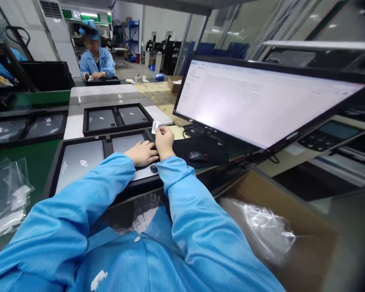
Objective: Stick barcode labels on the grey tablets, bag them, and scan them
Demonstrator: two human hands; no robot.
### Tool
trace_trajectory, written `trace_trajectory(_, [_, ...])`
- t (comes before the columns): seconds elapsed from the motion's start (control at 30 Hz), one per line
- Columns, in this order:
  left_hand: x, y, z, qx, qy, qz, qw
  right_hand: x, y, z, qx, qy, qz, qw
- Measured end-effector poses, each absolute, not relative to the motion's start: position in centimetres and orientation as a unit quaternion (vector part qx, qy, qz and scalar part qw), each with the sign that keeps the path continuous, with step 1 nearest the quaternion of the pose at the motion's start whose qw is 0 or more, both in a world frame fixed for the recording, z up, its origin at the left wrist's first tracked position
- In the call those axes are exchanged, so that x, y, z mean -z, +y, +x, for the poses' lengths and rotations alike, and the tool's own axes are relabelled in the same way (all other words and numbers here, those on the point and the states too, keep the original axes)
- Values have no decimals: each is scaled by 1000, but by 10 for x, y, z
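The green and pale counter (41, 162) runs across the whole workplace, and on its right stands a lit monitor (246, 101) whose text is too blurred to read. Below the monitor, an open-topped cardboard box (249, 182) holds crumpled clear plastic (270, 231). Beyond the counter, a co-worker (97, 65) in blue sits bent over other work.

Three black trays lie on the counter. The near tray (107, 148) has both compartments filled, and so has the far tray (118, 129) just behind it; the left tray (27, 127) also carries two devices, which seem to lie under clear film. Judged by this, the placing in trays is done for all six pieces. Clear bags (6, 190) lie on the counter at the near left.

In the near tray, the left tablet (82, 162) lies back up, its logo bare, and no label can be made out on it. The right tablet (123, 144) lies in the other compartment, partly hidden by the left hand (144, 154), whose fingers rest spread over it, pinching nothing. The right hand (164, 140) is raised at the tray's right edge, its grip closed between thumb and fingertips on a small white label (155, 127). That label stands upright in the air, apart from both tablets, so its handling looks unfinished.
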State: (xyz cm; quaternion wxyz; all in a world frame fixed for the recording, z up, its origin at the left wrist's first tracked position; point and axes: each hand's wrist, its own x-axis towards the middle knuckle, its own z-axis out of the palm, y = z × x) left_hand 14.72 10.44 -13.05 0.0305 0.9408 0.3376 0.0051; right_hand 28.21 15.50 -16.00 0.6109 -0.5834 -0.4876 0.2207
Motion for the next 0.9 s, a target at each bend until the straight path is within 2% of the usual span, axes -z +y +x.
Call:
trace_trajectory(0.07, [121,109,145,-56,312,948,39,158,156,289,-217,-451,-634,589])
trace_trajectory(0.17, [102,115,124,-229,293,927,52,155,152,291,-265,-471,-661,521])
trace_trajectory(0.3, [86,117,78,-484,298,820,62,154,137,272,-370,-662,-546,357])
trace_trajectory(0.4, [86,116,61,-569,286,767,77,155,130,257,-314,-771,-509,217])
trace_trajectory(0.47, [89,116,60,-580,288,758,77,155,129,254,-254,-795,-518,190])
trace_trajectory(0.53, [93,116,65,-559,292,773,65,155,130,256,-239,-784,-524,232])
trace_trajectory(0.67, [100,117,80,-469,294,832,40,155,136,272,-233,-688,-547,415])
trace_trajectory(0.73, [107,116,90,-401,297,865,52,155,140,280,-226,-630,-569,478])
trace_trajectory(0.8, [116,113,99,-279,318,902,84,157,143,284,-229,-595,-574,514])
trace_trajectory(0.9, [130,109,111,-26,402,906,131,159,145,284,-233,-580,-570,533])
